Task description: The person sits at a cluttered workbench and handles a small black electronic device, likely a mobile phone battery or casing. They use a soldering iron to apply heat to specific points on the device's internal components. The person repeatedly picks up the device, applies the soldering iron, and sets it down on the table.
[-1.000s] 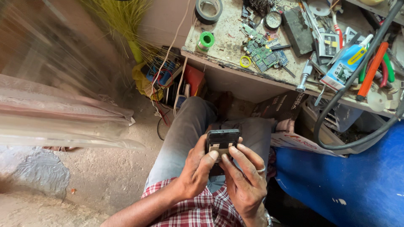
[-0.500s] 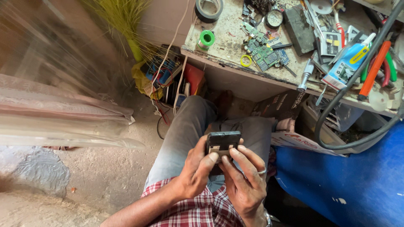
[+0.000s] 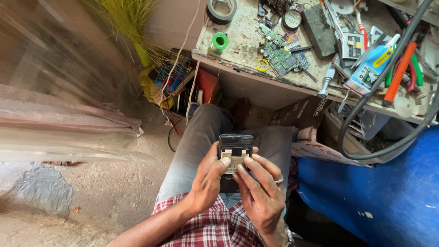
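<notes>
Both hands grasp a dark opened phone [image 3: 234,158] over the lap, near the workbench [image 3: 238,50]. Left hand [image 3: 208,180] curls around its left edge; right hand [image 3: 260,192] fingers seemingly press its middle.

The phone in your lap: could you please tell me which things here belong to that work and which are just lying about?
In hand:
opened phone
left hand
right hand

Lying about:
green tape roll
circuit boards
glue tube
grey tape roll
black hose
</notes>
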